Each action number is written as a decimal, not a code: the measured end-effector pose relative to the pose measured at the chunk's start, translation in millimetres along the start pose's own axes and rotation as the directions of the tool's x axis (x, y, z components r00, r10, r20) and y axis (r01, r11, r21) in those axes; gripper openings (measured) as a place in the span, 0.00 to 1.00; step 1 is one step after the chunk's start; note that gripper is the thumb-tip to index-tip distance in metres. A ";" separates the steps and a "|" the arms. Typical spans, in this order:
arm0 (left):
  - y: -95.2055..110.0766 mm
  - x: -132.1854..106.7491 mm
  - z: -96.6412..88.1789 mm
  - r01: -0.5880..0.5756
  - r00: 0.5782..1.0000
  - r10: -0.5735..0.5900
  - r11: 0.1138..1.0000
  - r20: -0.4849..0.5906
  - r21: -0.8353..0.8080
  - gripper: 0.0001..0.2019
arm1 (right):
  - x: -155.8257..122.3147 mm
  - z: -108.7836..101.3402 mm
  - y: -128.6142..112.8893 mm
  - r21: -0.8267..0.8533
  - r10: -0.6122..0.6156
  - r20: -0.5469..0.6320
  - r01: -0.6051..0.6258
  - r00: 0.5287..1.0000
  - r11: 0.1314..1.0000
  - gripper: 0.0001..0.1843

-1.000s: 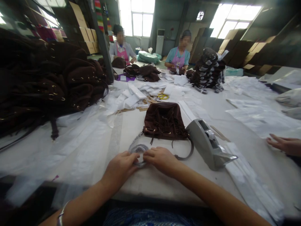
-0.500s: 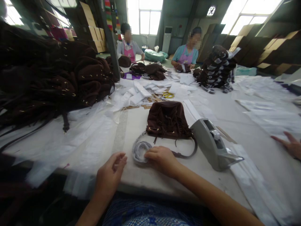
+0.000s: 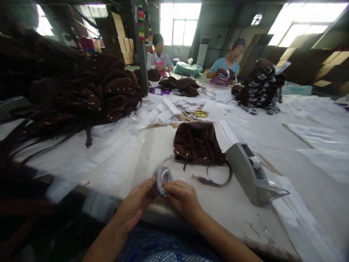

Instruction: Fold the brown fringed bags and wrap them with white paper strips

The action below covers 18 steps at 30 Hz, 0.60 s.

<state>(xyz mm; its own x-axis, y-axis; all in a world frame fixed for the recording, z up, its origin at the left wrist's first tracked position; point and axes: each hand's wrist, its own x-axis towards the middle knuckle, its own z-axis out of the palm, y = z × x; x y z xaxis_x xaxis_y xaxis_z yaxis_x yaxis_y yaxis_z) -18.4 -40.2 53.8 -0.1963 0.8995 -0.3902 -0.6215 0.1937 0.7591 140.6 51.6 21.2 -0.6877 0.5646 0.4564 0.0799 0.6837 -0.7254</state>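
Observation:
Both of my hands are on a coiled bag strap (image 3: pixel 159 182) that looks wrapped in clear plastic. My left hand (image 3: pixel 139 203) closes on the coil's left side with thumb and fingers. From the right, my right hand (image 3: pixel 182 198) pinches the coil's edge, some fingertips hidden inside the ring. The coil is tilted up near the table's front edge. Its wrapped end runs up to a dark brown fringed bag (image 3: pixel 196 143) with gold eyelets, lying just beyond my hands. A bare strap end with a buckle (image 3: pixel 203 179) curves from the bag's right side.
A grey tape dispenser (image 3: pixel 247 174) stands right of the bag. At left are a heap of brown bags (image 3: pixel 109 87) and clear plastic sleeves (image 3: pixel 109 163). Behind lie white packets (image 3: pixel 169 109), yellow scissors (image 3: pixel 201 114) and stacked wrapped bags (image 3: pixel 261 87). Two co-workers (image 3: pixel 225 69) are across the table.
My left hand has come right onto the coil, and the coil is now tilted up off its flat position. The other person's hand at the right edge is out of view.

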 end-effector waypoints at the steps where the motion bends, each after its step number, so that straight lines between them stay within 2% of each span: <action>1: -0.9 0.6 1.1 -0.015 1.000 0.015 1.000 -0.013 0.002 0.16 | -0.9 1.9 0.7 -0.020 -0.017 -0.012 0.016 1.000 1.000 0.09; 4: -1.0 1.5 3.7 -0.065 0.997 0.067 0.996 -0.033 0.068 0.17 | -2.4 2.7 1.9 -0.079 -0.068 -0.009 0.067 0.998 0.995 0.10; 6: 1.1 2.1 2.7 -0.063 0.998 0.066 0.991 -0.022 0.117 0.18 | -2.2 -4.0 0.8 -0.071 -0.075 0.070 0.080 0.995 0.994 0.12; 8: 4.2 3.5 -1.0 -0.058 0.998 0.061 0.982 -0.010 0.180 0.19 | 1.1 -18.1 -2.6 -0.032 -0.078 0.179 0.085 0.981 0.996 0.14; 10: 7.0 6.1 -6.0 -0.072 0.997 0.076 0.959 -0.005 0.273 0.20 | 10.3 -37.3 -7.5 -0.021 -0.082 0.211 0.088 0.974 0.996 0.15; 14: 7.4 14.5 -12.6 -0.150 0.987 0.158 0.866 0.024 0.477 0.20 | 55.2 -69.0 -11.0 -0.075 -0.096 0.050 0.100 0.994 0.992 0.13; 16: 5.0 19.5 -13.5 -0.211 0.977 0.185 0.820 0.102 0.532 0.20 | 89.2 -70.4 -4.5 -0.097 -0.112 0.034 0.115 0.993 0.989 0.12; 18: 2.6 24.1 -13.8 -0.267 0.963 0.189 0.790 0.195 0.553 0.20 | 127.0 -60.4 8.1 -0.140 -0.108 0.100 0.121 0.989 0.983 0.12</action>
<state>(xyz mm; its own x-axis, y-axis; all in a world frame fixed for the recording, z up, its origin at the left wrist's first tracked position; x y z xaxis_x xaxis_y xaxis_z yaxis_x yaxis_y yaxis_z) -35.2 -23.4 39.2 -0.1587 0.9786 -0.1310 -0.0192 0.1296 0.9914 97.5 156.8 104.5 -0.7610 0.4384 0.4782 0.0961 0.8051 -0.5853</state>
